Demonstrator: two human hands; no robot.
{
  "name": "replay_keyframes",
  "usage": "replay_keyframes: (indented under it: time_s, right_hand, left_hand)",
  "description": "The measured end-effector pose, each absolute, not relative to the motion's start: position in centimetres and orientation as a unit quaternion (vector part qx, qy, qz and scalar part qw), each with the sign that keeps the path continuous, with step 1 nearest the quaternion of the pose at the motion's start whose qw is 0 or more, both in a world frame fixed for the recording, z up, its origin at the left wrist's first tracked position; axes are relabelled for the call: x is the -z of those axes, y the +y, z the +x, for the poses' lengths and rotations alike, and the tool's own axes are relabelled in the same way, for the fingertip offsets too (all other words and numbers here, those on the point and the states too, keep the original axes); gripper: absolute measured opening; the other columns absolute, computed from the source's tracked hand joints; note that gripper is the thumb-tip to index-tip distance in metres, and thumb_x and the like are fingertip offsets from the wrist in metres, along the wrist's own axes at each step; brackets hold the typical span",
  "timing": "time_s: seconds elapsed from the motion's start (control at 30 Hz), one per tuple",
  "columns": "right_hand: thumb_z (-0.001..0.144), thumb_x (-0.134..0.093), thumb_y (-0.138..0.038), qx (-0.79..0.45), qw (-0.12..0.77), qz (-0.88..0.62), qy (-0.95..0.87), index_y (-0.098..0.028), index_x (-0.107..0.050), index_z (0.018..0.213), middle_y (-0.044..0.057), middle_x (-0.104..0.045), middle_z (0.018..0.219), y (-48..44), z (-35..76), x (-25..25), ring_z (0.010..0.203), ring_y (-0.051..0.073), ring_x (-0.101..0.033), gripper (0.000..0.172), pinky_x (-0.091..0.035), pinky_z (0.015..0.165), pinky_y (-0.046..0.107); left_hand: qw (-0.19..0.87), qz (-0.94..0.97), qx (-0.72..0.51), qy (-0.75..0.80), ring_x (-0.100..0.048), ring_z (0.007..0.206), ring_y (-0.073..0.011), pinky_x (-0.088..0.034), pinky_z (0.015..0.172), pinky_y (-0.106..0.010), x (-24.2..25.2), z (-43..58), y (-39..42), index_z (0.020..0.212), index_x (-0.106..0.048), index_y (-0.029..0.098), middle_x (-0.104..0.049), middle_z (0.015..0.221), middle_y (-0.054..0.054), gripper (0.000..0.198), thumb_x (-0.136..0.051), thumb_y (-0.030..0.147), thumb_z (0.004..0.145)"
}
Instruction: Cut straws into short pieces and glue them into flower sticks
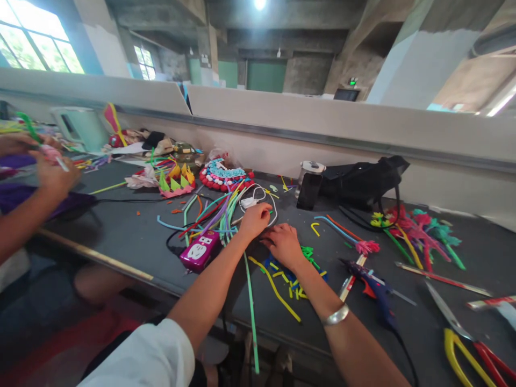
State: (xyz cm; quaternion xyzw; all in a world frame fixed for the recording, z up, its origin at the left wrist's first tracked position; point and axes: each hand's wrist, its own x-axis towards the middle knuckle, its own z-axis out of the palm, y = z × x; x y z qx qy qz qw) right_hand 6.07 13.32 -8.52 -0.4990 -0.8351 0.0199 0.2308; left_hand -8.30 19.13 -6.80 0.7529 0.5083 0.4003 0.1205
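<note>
My left hand (255, 220) is over the middle of the table beside a white cable (276, 212), its fingers pinched together. A bit of green shows at its fingertips, too small to name. My right hand (285, 245), fingers loosely bent and slightly apart, lies just to its right, low over the table, with nothing visible in it. Under and beside my right wrist lies a pile of short cut pieces of yellow, blue and green pipe cleaner (297, 291). A long yellow pipe cleaner (278, 293) lies nearer to me. Long pipe cleaners (226, 207) form a bundle left of my left hand.
A purple power strip (201, 251) sits by my left forearm. On the right are a glue gun (374, 290), scissors (463, 328) and fuzzy flowers (427, 231). A phone (309, 191) leans near a black bag (363, 183). At far left are another person's hands (56, 172).
</note>
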Motion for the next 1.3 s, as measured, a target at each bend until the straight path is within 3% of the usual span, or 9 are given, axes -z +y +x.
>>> replay_keyframes:
  time_s: [0.2, 0.4, 0.57, 0.63, 0.73, 0.9, 1.07, 1.17, 1.3]
  right_hand:
    - [0.085, -0.056, -0.019, 0.007, 0.28, -0.607, -0.744, -0.025, -0.075, 0.091, 0.006, -0.072, 0.097, 14.8, 8.3, 9.0, 0.099, 0.026, -0.051, 0.021, -0.033, 0.083, 0.037]
    - [0.085, -0.049, -0.019, 0.034, 0.358, -0.652, -0.667, -0.023, -0.073, 0.094, 0.006, -0.072, 0.095, 14.9, 9.1, 8.8, 0.094, 0.024, -0.054, 0.026, -0.033, 0.079, 0.034]
    - [0.085, -0.045, -0.021, 0.057, 0.424, -0.675, -0.601, -0.02, -0.072, 0.098, 0.009, -0.072, 0.098, 15.2, 9.9, 8.6, 0.094, 0.026, -0.054, 0.03, -0.034, 0.079, 0.035]
    - [0.085, -0.045, -0.021, 0.057, 0.439, -0.671, -0.595, -0.02, -0.072, 0.097, 0.008, -0.072, 0.096, 15.2, 9.9, 8.6, 0.093, 0.026, -0.055, 0.03, -0.035, 0.079, 0.035]
    - [0.085, -0.045, -0.021, 0.052, 0.451, -0.662, -0.597, -0.02, -0.072, 0.096, 0.008, -0.073, 0.095, 15.2, 9.8, 8.6, 0.093, 0.025, -0.056, 0.029, -0.037, 0.081, 0.034]
    - [0.086, -0.043, -0.021, 0.041, 0.446, -0.653, -0.611, -0.018, -0.071, 0.098, 0.009, -0.072, 0.097, 15.3, 9.9, 8.6, 0.095, 0.025, -0.057, 0.031, -0.038, 0.083, 0.035]
    - [0.084, -0.043, -0.02, 0.02, 0.403, -0.633, -0.661, -0.019, -0.072, 0.096, 0.007, -0.073, 0.095, 15.2, 9.5, 8.5, 0.092, 0.022, -0.059, 0.031, -0.039, 0.084, 0.033]
    - [0.077, -0.051, -0.017, -0.001, 0.349, -0.608, -0.713, -0.024, -0.074, 0.084, 0.002, -0.074, 0.083, 14.8, 8.7, 8.6, 0.084, 0.019, -0.06, 0.025, -0.038, 0.082, 0.03]
    - [0.069, -0.057, -0.012, -0.01, 0.298, -0.6, -0.742, -0.025, -0.074, 0.07, 0.003, -0.073, 0.075, 14.5, 8.0, 8.9, 0.084, 0.021, -0.06, 0.022, -0.035, 0.083, 0.033]
  left_hand:
    - [0.126, 0.755, -0.371, 0.526, -0.067, 0.081, -0.0181, -0.05, 0.078, -0.028, 6.3, -8.5, 19.0, 0.098, -0.07, 0.015, -0.074, 0.09, -0.007, 0.028, -0.052, 0.011, 0.078]
    - [0.174, 0.796, -0.275, 0.51, -0.065, 0.062, -0.0173, -0.048, 0.062, -0.025, 5.8, -9.4, 18.4, 0.082, -0.073, 0.019, -0.07, 0.066, -0.002, 0.019, -0.06, 0.014, 0.07]
    - [0.24, 0.827, -0.222, 0.457, -0.057, 0.042, -0.0133, -0.045, 0.049, -0.022, 6.7, -9.3, 18.1, 0.096, -0.072, 0.02, -0.065, 0.054, 0.004, 0.032, -0.066, 0.015, 0.064]
    - [0.259, 0.833, -0.234, 0.43, -0.062, 0.049, -0.0137, -0.048, 0.054, -0.022, 7.0, -8.7, 18.0, 0.109, -0.068, 0.019, -0.069, 0.061, 0.003, 0.043, -0.063, 0.012, 0.067]
    - [0.266, 0.832, -0.287, 0.394, -0.069, 0.076, -0.0146, -0.053, 0.073, -0.024, 7.1, -7.7, 17.9, 0.123, -0.061, 0.019, -0.075, 0.087, -0.002, 0.052, -0.057, 0.007, 0.072]
    - [0.254, 0.801, -0.382, 0.385, -0.068, 0.094, -0.0146, -0.052, 0.084, -0.027, 7.2, -7.3, 18.6, 0.127, -0.057, 0.017, -0.071, 0.107, -0.008, 0.052, -0.051, 0.004, 0.076]
    - [0.223, 0.781, -0.421, 0.405, -0.068, 0.087, -0.0165, -0.053, 0.079, -0.028, 7.4, -7.5, 18.9, 0.107, -0.068, 0.017, -0.073, 0.097, -0.007, 0.033, -0.054, 0.01, 0.078]
    - [0.2, 0.771, -0.432, 0.424, -0.066, 0.079, -0.0155, -0.052, 0.074, -0.026, 7.1, -7.5, 18.7, 0.094, -0.071, 0.017, -0.073, 0.088, -0.004, 0.024, -0.054, 0.013, 0.078]
    - [0.163, 0.746, -0.454, 0.459, -0.06, 0.065, -0.0128, -0.047, 0.066, -0.024, 6.4, -7.7, 18.2, 0.086, -0.071, 0.018, -0.071, 0.078, -0.001, 0.021, -0.052, 0.014, 0.078]
